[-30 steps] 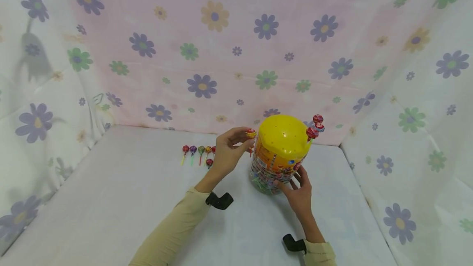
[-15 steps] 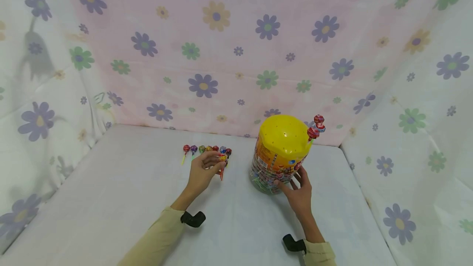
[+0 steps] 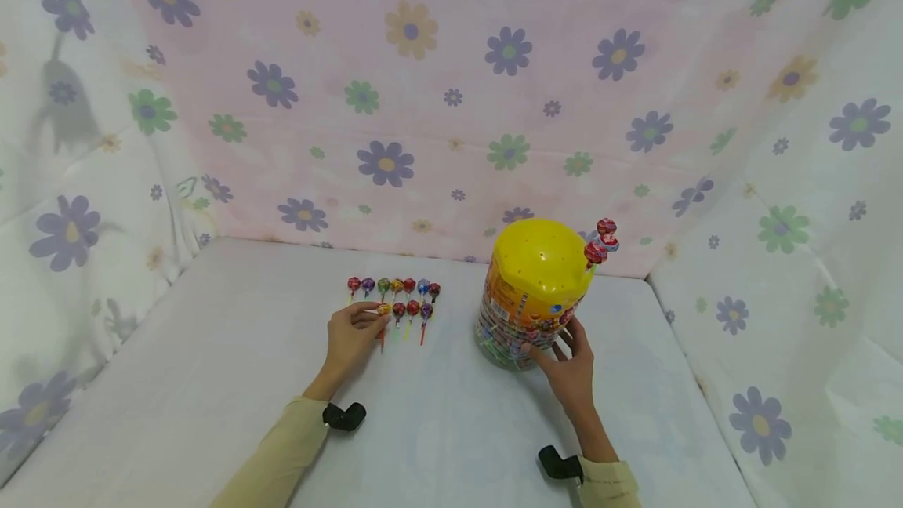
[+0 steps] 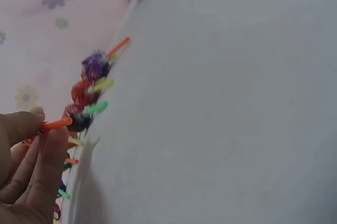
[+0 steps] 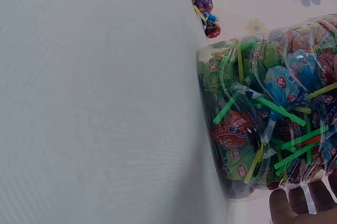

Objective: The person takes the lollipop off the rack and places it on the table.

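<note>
My left hand [image 3: 350,342] pinches a lollipop [image 3: 383,310] with a yellow-and-red wrapper and an orange stick, at the left end of a short front row of lollipops. The left wrist view shows the orange stick [image 4: 57,124] between thumb and fingers. Beside it in that row lie a red lollipop [image 3: 412,308] and a purple lollipop [image 3: 426,310]. My right hand [image 3: 573,375] holds the lower side of a large clear jar [image 3: 504,328], thumb in front and fingers at its right. Wrapped lollipops with coloured sticks fill the jar [image 5: 274,113]. Its yellow lid [image 3: 543,257] is on.
A back row of several lollipops, among them a green one [image 3: 384,285] and a blue one [image 3: 423,286], lies on the white table [image 3: 437,422]. Several red lollipops [image 3: 600,245] stick up at the lid's right edge. Flowered cloth [image 3: 437,124] walls the table's back and sides.
My left hand has carried the lollipop from beside the jar leftward and down to the front row on the table. The right hand and jar have stayed in place.
</note>
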Action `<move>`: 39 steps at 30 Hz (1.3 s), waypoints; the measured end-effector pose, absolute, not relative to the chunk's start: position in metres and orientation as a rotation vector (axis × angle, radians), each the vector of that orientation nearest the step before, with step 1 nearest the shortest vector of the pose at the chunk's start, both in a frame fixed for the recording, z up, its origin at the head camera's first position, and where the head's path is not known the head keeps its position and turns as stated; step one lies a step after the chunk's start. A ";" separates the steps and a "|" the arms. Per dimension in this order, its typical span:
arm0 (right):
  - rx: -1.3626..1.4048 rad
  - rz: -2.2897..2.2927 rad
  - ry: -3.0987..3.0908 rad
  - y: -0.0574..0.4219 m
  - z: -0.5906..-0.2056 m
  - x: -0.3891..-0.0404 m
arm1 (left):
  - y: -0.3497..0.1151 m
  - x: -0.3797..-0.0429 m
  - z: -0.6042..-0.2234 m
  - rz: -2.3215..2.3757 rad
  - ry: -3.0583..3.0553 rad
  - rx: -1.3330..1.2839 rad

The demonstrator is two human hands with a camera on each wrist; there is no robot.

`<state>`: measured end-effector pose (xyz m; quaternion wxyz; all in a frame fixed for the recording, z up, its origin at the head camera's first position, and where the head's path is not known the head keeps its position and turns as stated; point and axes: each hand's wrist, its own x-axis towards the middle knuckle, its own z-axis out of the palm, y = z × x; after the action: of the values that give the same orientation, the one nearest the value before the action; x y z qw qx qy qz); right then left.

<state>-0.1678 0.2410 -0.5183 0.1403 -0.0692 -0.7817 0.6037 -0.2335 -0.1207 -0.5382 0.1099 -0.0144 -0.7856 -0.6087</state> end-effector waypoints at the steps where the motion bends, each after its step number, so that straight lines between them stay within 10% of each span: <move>1: -0.205 1.746 -2.262 0.241 -0.518 -0.168 | -0.122 -0.235 -0.539 -1.753 -2.339 -0.031; 39: -0.206 1.744 -2.254 0.239 -0.517 -0.165 | -0.125 -0.231 -0.526 -1.854 -2.427 0.062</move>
<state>-0.1652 0.2390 -0.5165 0.1415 -0.0715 -0.7809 0.6042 -0.2309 -0.1254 -0.5263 0.0435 0.0203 -0.7937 -0.6065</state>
